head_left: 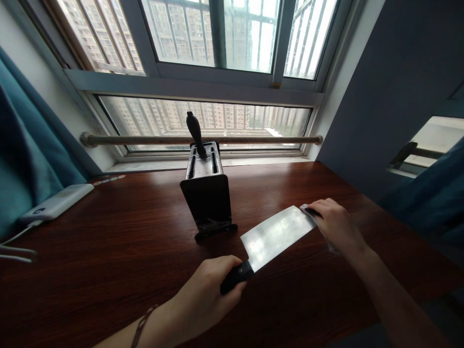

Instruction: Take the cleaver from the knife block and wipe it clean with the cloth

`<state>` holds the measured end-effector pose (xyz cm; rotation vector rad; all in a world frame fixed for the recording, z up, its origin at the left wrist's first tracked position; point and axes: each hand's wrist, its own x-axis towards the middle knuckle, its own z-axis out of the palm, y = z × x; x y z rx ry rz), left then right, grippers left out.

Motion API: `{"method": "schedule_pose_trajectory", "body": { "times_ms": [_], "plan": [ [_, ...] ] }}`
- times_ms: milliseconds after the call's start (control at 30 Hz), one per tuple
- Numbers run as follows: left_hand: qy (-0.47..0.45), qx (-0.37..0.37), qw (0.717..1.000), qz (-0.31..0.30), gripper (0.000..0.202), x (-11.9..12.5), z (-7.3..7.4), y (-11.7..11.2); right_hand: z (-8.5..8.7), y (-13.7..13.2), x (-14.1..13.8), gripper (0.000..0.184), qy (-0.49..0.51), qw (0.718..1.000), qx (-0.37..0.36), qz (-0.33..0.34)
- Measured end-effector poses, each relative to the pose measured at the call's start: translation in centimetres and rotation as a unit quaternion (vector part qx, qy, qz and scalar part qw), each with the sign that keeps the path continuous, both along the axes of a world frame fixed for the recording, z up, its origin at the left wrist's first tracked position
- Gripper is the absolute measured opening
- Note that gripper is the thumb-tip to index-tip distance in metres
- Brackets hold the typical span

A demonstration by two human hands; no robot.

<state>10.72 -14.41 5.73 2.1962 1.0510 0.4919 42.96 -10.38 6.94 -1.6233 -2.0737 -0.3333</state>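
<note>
My left hand is closed around the black handle of a cleaver. The broad, shiny blade points away to the right, above the wooden table. At the blade's far end, my right hand pinches a thin, pale cloth or tissue against the metal. Part of this cloth hangs below the right hand, and its full shape is hidden by the fingers. Beyond the blade, to the left, stands a black knife block with slots in its metal top. A dark-handled tool sticks up out of it.
The reddish-brown wooden table reaches to the windowsill. On its left lies a white power strip with a plugged-in cable, beside a blue curtain. A metal rail runs across the barred window behind the block.
</note>
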Motion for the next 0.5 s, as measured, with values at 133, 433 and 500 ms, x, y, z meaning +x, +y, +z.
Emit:
{"method": "schedule_pose_trajectory", "body": {
  "times_ms": [133, 433, 500],
  "plan": [
    [-0.018, -0.089, 0.995, 0.037, 0.019, 0.1, 0.9, 0.4, 0.6, -0.9, 1.6, 0.015, -0.018, 0.988, 0.133, -0.071],
    [-0.198, -0.283, 0.938, 0.041, 0.022, 2.2, 1.3, 0.4, 0.0, -8.1, -10.8, 0.034, 0.014, 0.943, 0.171, 0.286],
    [-0.224, -0.324, 0.918, 0.048, 0.022, 2.4, 1.4, 0.3, -0.2, -7.7, -11.5, 0.030, 0.035, 0.939, 0.169, 0.297]
  ]
}}
